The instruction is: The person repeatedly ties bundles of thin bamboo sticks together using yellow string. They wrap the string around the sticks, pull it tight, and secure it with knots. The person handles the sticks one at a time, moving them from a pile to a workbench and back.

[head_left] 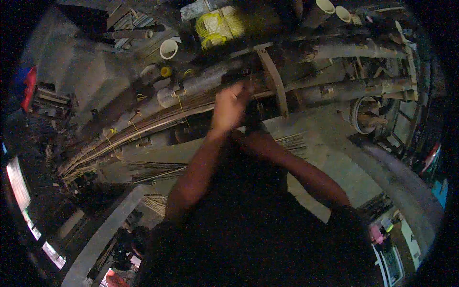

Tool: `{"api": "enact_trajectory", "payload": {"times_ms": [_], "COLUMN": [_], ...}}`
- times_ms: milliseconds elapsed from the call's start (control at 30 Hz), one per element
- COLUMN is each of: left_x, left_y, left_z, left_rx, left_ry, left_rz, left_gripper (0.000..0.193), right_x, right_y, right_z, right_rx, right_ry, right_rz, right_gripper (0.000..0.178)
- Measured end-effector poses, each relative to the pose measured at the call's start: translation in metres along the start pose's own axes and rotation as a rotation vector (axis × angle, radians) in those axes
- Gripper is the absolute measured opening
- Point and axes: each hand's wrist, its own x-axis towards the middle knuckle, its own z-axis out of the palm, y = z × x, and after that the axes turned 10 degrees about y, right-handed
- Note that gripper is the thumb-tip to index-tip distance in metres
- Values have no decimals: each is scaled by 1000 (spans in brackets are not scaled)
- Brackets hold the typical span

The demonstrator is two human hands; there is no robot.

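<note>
My left hand (228, 109) is raised over the middle of a long bench-like frame, its fingers curled in and smeared by motion. Whatever it may hold is too dark and blurred to make out. Close below it, near my body, my right hand (245, 138) lies in shadow with its fingers hidden. Beside the left hand runs a long bundle of thin strips (158, 121), tied at intervals with yellow string. A curved wooden crosspiece (273, 81) spans the frame just right of my hands.
Thick bamboo-like poles (351, 94) extend right. Behind the frame sit a pale block with yellow cord (210, 29) and a white round container (169, 49). A bucket holding wood pieces (364, 115) stands at right. Loose thin sticks (155, 171) lie on the floor nearer me.
</note>
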Motion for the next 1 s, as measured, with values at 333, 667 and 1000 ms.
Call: {"api": "enact_trajectory", "payload": {"times_ms": [333,667,1000], "left_x": [223,94,-138], "left_y": [-206,-204,-260], "left_z": [0,-306,-280], "left_rx": [517,327,13], "left_ry": [40,283,141], "left_rz": [559,248,188], "left_gripper": [36,44,24], "right_x": [-10,-20,65], "right_y": [24,-134,-349], "right_z": [46,171,103], "right_rx": [-392,860,-296], "right_ry": [246,251,543], "right_rz": [-308,-83,-527], "right_gripper": [44,62,13]}}
